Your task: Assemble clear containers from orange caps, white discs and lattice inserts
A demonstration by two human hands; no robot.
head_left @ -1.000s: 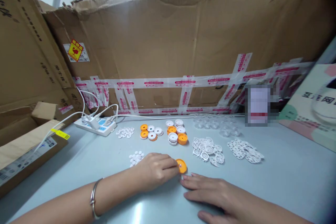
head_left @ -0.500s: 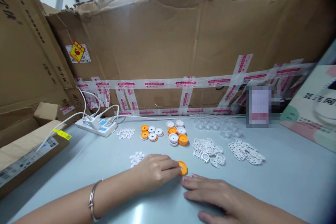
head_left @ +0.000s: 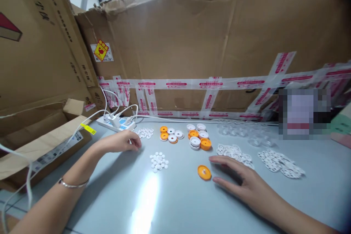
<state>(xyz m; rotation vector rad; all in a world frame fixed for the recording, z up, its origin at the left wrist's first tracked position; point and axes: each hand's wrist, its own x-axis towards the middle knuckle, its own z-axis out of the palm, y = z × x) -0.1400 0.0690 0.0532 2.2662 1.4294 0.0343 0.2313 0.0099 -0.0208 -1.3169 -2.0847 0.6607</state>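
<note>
An orange round cap (head_left: 204, 172) lies alone on the grey table, just left of my right hand (head_left: 238, 179). That hand rests flat with fingers stretched out, touching nothing. My left hand (head_left: 122, 141) is out to the left, fingers curled down onto the table beside a cluster of small white discs (head_left: 144, 132) near the power strip (head_left: 115, 123). What its fingertips hold is hidden. A second pile of small white discs (head_left: 159, 161) lies between the two hands.
Orange and white caps (head_left: 197, 139) and more caps (head_left: 170, 135) sit mid-table. White lattice pieces (head_left: 234, 150), further lattice pieces (head_left: 281, 161) and clear parts (head_left: 244, 131) lie right. A taped cardboard wall (head_left: 208, 51) closes the back; open cartons (head_left: 41, 142) stand left.
My left hand let go of the orange cap and reached left to the white discs near the power strip. The view swung left. My right hand stays flat beside the cap.
</note>
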